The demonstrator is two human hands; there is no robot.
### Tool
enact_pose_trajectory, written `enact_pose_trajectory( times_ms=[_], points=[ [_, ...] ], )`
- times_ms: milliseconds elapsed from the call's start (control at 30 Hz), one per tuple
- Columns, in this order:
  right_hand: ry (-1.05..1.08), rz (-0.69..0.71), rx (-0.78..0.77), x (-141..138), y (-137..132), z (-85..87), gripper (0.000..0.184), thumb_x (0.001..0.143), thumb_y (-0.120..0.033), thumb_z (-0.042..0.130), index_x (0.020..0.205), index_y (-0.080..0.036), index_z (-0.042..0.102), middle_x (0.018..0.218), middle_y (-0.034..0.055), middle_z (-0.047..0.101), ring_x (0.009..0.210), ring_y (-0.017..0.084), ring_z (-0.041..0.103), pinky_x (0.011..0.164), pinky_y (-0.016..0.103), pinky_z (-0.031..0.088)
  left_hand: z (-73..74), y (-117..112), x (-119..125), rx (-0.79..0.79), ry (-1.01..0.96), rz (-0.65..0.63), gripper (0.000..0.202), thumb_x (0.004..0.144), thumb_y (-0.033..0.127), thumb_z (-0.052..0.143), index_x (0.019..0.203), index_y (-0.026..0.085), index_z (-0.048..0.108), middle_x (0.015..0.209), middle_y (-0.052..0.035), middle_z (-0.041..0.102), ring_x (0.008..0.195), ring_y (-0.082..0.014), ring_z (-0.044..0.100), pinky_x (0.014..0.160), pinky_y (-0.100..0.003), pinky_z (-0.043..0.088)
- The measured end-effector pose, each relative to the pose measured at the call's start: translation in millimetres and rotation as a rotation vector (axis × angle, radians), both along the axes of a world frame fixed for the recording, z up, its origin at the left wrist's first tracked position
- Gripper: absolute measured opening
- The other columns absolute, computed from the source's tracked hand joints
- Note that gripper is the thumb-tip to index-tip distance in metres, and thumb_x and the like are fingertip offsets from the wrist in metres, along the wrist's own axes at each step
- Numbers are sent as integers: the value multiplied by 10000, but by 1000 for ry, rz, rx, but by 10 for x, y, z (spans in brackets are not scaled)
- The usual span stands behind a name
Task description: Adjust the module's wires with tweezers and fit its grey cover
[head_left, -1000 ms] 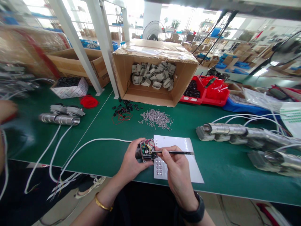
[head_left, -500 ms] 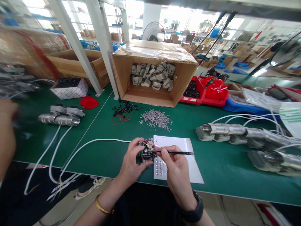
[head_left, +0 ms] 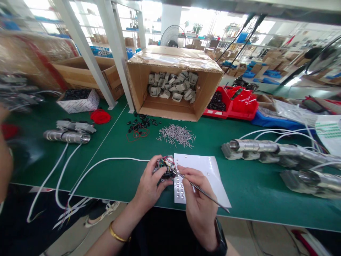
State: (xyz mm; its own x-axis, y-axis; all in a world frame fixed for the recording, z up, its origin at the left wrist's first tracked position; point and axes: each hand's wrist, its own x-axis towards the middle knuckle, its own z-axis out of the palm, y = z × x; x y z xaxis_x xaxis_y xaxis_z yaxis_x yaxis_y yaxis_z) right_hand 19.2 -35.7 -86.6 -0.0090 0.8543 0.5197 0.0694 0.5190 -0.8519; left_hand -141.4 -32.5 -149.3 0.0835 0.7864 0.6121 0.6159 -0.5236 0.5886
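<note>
My left hand (head_left: 150, 183) is closed around a small open housing (head_left: 163, 179) with coloured wires and dark electronic parts inside. A white cable (head_left: 114, 159) runs from the housing's far left side across the bench. In my right hand (head_left: 201, 201) I grip slim dark tweezers (head_left: 204, 192), their tip at the wires inside the housing and their back end slanting down to the right. Beneath my right hand lies a white sheet (head_left: 201, 163) bearing rows of small round shiny pieces (head_left: 180, 188) along its left side.
A pile of small screws (head_left: 177, 135) and black parts (head_left: 142, 122) lie ahead. Behind stands a cardboard box (head_left: 170, 112) of grey housings. Metal tube assemblies (head_left: 255, 146) are at right, others (head_left: 66, 136) at left. Another person's arm (head_left: 4, 160) shows at the left edge.
The tweezers have swung from nearly level to a steep slant, back end lower and nearer me. My right hand has turned with them. The housing has tilted slightly in my left hand.
</note>
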Motion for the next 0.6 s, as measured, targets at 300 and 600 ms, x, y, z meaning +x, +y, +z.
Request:
enact_pose_trajectory(
  times_ms=[300,600],
  points=[
    [-528,95,-168,129,586,261,169,899,-191,483,898,-192,653,833,41,633,743,177,576,650,291,417,-97,-13,20,-109,-197,40,575,834,411,622,1293,218,334,1310,-164,421,1234,-311,435,1005,-525,406],
    [-545,380,-120,-91,685,194,203,927,-232,488,923,-224,691,759,15,547,749,160,533,663,282,406,-91,-31,37,-159,24,137,754,887,471,498,1460,237,68,1404,-176,366,1292,-329,377,1005,-513,411]
  ],
)
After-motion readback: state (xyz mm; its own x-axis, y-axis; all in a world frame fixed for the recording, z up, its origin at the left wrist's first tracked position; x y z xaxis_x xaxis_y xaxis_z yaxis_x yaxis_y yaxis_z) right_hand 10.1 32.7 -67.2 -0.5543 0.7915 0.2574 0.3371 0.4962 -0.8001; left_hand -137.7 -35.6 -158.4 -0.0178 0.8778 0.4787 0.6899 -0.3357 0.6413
